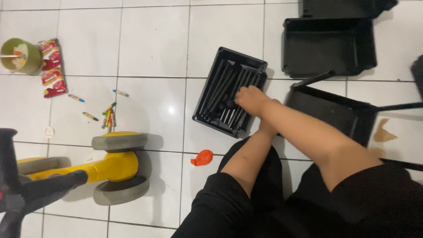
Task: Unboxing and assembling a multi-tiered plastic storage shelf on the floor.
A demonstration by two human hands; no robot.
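White tiled floor (150, 44); mid-frame, a black plastic tray (230, 91) of black rods, long axis tilting toward upper right. Right hand (252, 99) rests on the rods, grip unclear; left hand hidden.

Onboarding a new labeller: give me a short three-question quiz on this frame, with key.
1. True or false: the right hand rests inside the black tray of black rods.
2. What lies on the tile nearest the person's knee? A) orange deflated balloon B) green cup C) snack packet
3. Where are the crayons relative to the yellow ride-on toy?

Key:
1. True; its fingers are down among the rods, though a grip cannot be judged.
2. A.
3. On the floor just beyond its grey front wheel, towards the green cup.
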